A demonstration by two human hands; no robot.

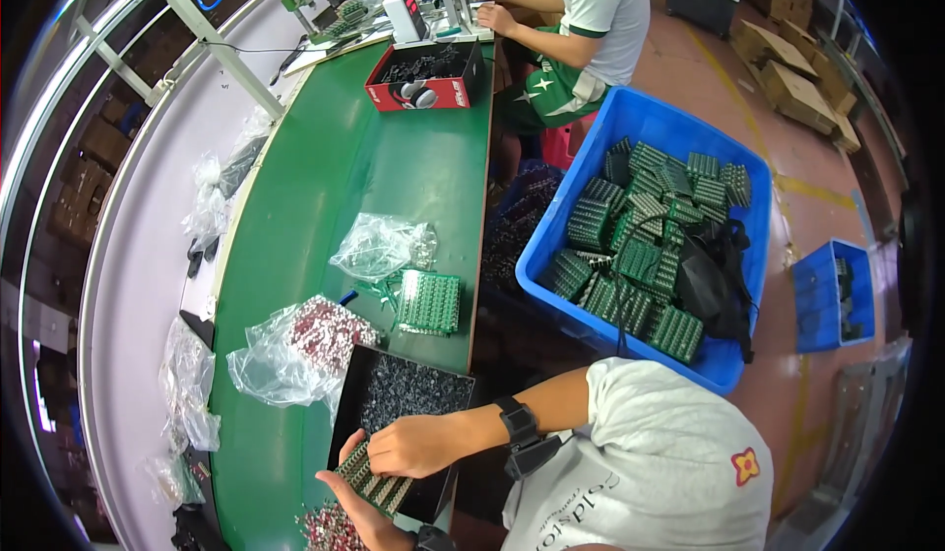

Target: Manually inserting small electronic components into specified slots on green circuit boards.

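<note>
A green circuit board panel [392,493] with rows of small pale parts lies in my left hand [356,508], thumb apart and fingers curled beneath it. My right hand [413,447] bends over the panel with its fingertips pressed together at the board's surface; whatever they pinch is hidden. Both hands are over a black box [430,497] that holds many small dark pieces [413,390]. Close to my left hand is a loose heap of small red and white components [330,528]. Beyond the box, more such components [333,329] spill in an open clear plastic bag [271,366].
A stack of green boards [429,302] and another clear bag [379,244] sit on the green table [285,226]. Farther along stands a red box [433,95] of black parts. Beside the table, a large blue bin [736,147] holds many board panels. A co-worker [610,4] sits at the far end.
</note>
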